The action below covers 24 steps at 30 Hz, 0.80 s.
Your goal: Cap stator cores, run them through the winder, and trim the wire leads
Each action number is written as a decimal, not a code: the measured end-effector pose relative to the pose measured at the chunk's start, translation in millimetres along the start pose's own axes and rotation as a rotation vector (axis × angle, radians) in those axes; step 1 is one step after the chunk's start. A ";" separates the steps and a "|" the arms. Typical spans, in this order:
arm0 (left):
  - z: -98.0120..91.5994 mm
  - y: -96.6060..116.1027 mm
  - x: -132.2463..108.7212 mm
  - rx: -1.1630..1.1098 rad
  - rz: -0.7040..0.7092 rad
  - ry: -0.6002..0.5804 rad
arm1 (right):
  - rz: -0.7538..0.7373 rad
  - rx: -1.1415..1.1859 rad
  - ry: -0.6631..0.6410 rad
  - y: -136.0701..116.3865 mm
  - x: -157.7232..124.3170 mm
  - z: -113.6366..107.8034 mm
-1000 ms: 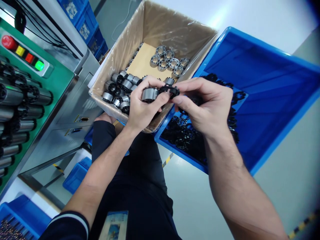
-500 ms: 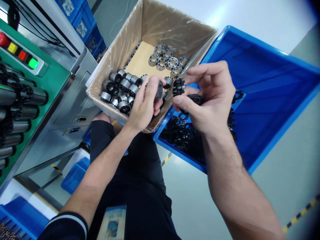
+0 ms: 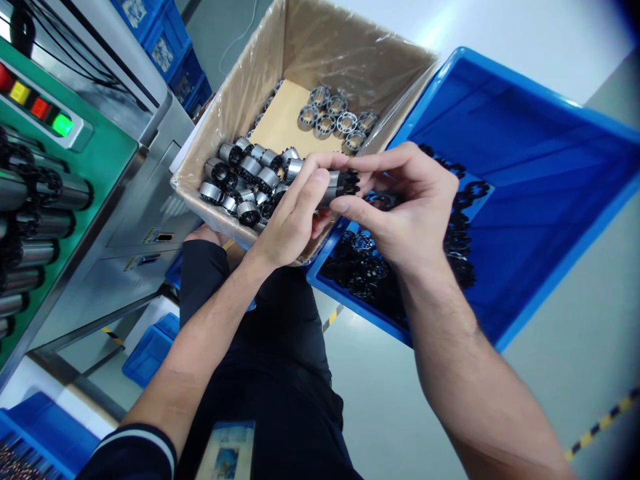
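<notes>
My left hand (image 3: 287, 227) is closed round a silver metal ring core (image 3: 328, 195), above the near right corner of a plastic-lined carton (image 3: 345, 40). With thumb and fingertips, my right hand (image 3: 417, 203) grips a black toothed plastic ring (image 3: 349, 182), which meets the right end of the core. How far it is seated I cannot tell. A second black ring (image 3: 384, 200) shows within my right palm, partly covered by the fingers. In the carton lie several metal cores with black ends (image 3: 249, 170) and several bare metal rings (image 3: 325, 124) on a cardboard sheet.
Right of the carton, a tilted blue bin (image 3: 545, 153) holds many loose black rings (image 3: 360, 270). On the left stands a machine with a green top (image 3: 107, 157), lit buttons (image 3: 63, 125) and rows of metal cores (image 3: 40, 223). Blue crates (image 3: 167, 40) are stacked behind.
My right hand has moved left and slightly down, bringing its black ring against the metal core. My left hand has turned the core so its side now shows.
</notes>
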<state>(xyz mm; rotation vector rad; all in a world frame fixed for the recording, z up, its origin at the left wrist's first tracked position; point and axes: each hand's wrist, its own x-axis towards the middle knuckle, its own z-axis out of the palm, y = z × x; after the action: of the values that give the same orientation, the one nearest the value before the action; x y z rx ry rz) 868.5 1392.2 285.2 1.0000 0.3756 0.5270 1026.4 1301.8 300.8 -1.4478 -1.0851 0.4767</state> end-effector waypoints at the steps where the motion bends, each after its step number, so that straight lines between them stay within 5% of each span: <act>1: 0.0 0.6 0.7 0.003 -0.007 -0.002 | -0.005 -0.006 0.005 -1.7 -0.2 0.3; 9: 0.9 6.0 3.2 0.032 -0.006 -0.033 | -0.046 -0.196 0.028 -22.9 -3.7 3.5; 15: -15.1 11.4 6.5 0.169 0.114 0.029 | 0.167 -0.035 0.045 -8.4 5.5 -6.8; 20: -76.4 36.9 57.6 0.884 0.279 0.157 | 0.350 0.207 0.064 -2.7 11.9 -14.7; 24: -139.2 17.1 139.1 1.082 0.249 0.198 | 0.467 0.337 -0.014 -15.5 11.4 -6.4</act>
<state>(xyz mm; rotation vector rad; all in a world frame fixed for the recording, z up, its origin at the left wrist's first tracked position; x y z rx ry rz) 904.2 1576.2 223.1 2.0632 0.7521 0.6562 1031.7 1305.6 320.0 -1.3895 -0.6298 0.9534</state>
